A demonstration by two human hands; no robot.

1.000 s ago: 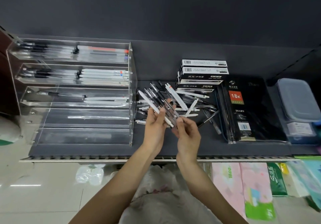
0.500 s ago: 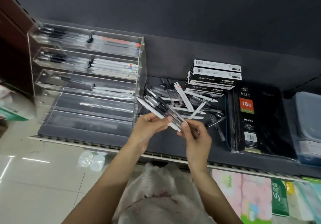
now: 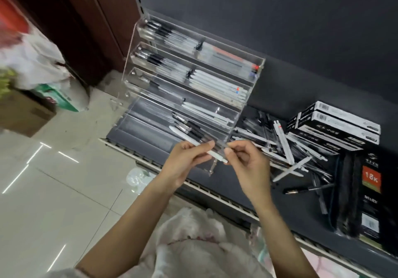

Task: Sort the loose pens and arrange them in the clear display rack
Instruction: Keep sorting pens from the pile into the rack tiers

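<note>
The left hand (image 3: 185, 163) grips a bundle of pens (image 3: 193, 134), one white and several black and clear, its fingers curled round them in front of the lower tiers of the clear display rack (image 3: 193, 88). The right hand (image 3: 247, 165) meets it just to the rack's front right corner, thumb and forefinger pinching the near end of the bundle, where the white pen's tip sticks out. The bundle slants up and away from the hands, its far ends lying over the rack's lowest troughs; whether they touch the rack cannot be told.

The rack stands on the dark shelf (image 3: 301, 204), its upper tiers already holding rows of black-capped and white pens. Right of the rack, a heap of loose pens (image 3: 286, 150) lies on the shelf. Beyond that heap sit stacked black-and-white boxes (image 3: 336, 122), and further right of the rack a black diary (image 3: 370, 183) with an orange label.
</note>
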